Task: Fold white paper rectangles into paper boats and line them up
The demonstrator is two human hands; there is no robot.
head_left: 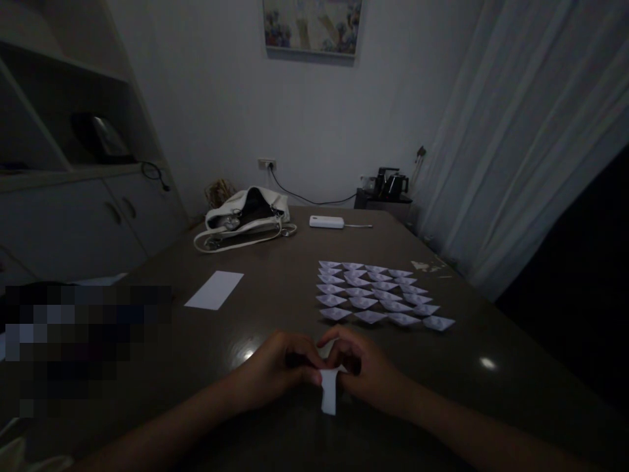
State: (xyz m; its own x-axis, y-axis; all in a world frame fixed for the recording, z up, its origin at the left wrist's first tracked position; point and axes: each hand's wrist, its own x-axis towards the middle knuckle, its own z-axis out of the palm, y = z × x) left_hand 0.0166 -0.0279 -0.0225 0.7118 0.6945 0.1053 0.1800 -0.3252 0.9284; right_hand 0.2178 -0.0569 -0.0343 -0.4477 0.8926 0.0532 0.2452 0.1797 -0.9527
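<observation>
Sheet (215, 290) lay flat on the table (278, 282) at left, bag (246, 223) farther back. Left hand (272, 372) pinched the top of the folded strip (329, 393) between thumb and fingers; strip was between both hands at the near side, lower end pointing toward the wearer. Right hand (376, 375) pinched the strip's top from its side, paper boats (391, 296) standing in rows beyond.

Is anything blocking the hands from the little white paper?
Nothing visible is in the way: the left hand and right hand both hold the little white paper. The paper boats sit beyond them, not between.
</observation>
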